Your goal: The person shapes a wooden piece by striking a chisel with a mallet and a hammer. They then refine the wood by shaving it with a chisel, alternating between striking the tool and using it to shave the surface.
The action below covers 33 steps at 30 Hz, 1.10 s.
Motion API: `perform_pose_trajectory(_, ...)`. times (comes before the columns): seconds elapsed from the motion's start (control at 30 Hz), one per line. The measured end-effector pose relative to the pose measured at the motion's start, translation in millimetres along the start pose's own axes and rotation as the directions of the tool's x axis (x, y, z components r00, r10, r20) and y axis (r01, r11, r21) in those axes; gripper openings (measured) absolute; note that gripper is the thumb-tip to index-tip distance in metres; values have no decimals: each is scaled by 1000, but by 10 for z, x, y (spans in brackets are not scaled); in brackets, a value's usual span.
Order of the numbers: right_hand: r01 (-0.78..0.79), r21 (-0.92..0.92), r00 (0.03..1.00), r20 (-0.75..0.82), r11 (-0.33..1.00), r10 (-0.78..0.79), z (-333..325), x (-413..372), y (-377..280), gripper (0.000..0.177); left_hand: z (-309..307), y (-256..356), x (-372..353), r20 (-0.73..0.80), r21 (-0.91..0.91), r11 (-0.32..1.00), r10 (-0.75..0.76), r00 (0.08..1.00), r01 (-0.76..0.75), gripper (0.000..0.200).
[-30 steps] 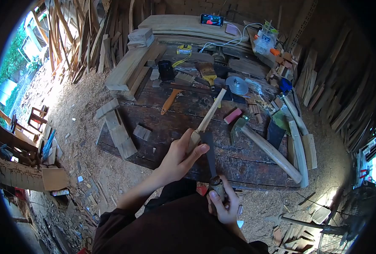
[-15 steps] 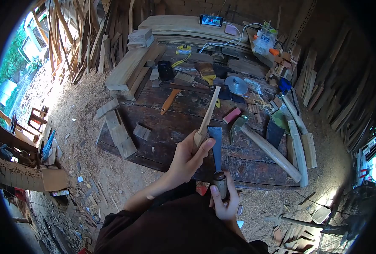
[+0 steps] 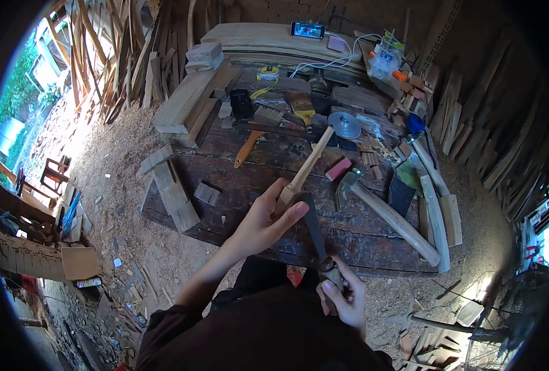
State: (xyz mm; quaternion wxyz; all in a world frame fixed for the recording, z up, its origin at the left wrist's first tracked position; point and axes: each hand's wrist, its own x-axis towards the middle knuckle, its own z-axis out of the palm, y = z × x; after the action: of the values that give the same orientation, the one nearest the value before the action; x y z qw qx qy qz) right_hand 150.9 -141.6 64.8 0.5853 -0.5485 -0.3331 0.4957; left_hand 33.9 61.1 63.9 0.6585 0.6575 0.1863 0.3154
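Observation:
My left hand point(image 3: 267, 217) is wrapped round the thick lower end of a pale, tapered wooden stick point(image 3: 312, 162), which points up and to the right. In my right hand point(image 3: 347, 298) is the handle of a chisel with a flat, dark blade point(image 3: 313, 230). The blade leans left, and its wide end lies right at the stick's thick end, beside my left fingers. Both tools are held above the near part of a dark, worn workbench point(image 3: 237, 204).
Right of the stick lie a pink block point(image 3: 339, 168) and a hammer-like tool with a long wooden handle point(image 3: 398, 221). Farther back are a grey disc point(image 3: 345, 125), a paintbrush point(image 3: 302, 110) and a tape measure point(image 3: 267, 73). Wood blocks point(image 3: 177, 199) lie on the left. A phone point(image 3: 307, 29) stands behind.
The stick has tilted farther to the right. My right hand has shifted right and down, and the chisel blade has swung left and turned, its end now against the stick's base in this view.

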Motion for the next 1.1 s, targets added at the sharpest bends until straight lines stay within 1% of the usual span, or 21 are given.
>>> perform_pose_trajectory(0.07,-12,0,1000,8,1000,12,-4,2,-32,42,-9,-71,9,53,-23,1000,13,999,-12,36)
perform_pose_trajectory(0.1,-24,2,1000,17,1000,24,-3,0,-44,42,-9,-67,-3,53,-23,1000,13,999,-12,36)
perform_pose_trajectory(0.17,-33,26,999,24,999,33,-7,-8,-53,42,-9,-29,-34,104,45,999,8,995,-13,41)
perform_pose_trajectory(0.2,-42,51,999,31,998,40,-11,-9,-56,42,-19,32,-38,105,46,999,7,994,-12,41)
perform_pose_trajectory(0.27,-37,65,999,31,997,35,-24,-17,-57,43,-40,160,-38,182,46,999,10,983,-18,49)
perform_pose_trajectory(0.37,-39,64,999,22,997,38,-41,-27,-44,44,-63,29,-7,167,48,999,12,986,-20,53)
perform_pose_trajectory(0.47,-58,37,998,32,998,57,-51,-36,-65,45,-21,174,-16,161,16,1000,4,987,-7,55)
perform_pose_trajectory(0.57,-68,16,996,49,998,68,-47,-56,-82,46,-94,-53,-7,195,24,999,38,980,-43,57)
perform_pose_trajectory(0.7,-68,6,997,48,998,67,-47,-78,-81,46,-90,9,-14,198,51,998,31,980,-42,60)
perform_pose_trajectory(0.77,-61,25,997,39,998,60,-40,-84,-101,46,-60,163,-31,194,38,999,-22,981,14,61)
perform_pose_trajectory(0.9,-62,30,998,30,998,61,-51,-91,-102,46,-66,78,-38,183,20,1000,-7,983,4,62)
perform_pose_trajectory(0.93,-62,29,998,31,998,61,-62,-96,-111,46,-65,77,-40,186,28,999,13,982,-19,61)
perform_pose_trajectory(1.0,-124,44,991,58,991,121,-92,-109,-144,46,-71,91,-46,189,36,998,34,981,-42,59)
perform_pose_trajectory(1.07,-148,32,988,57,989,146,-109,-98,-186,46,-88,130,-56,183,332,933,80,980,-139,53)
perform_pose_trajectory(1.1,-173,19,984,56,985,171,-111,-96,-200,46,-84,117,-57,184,331,933,80,980,-139,53)
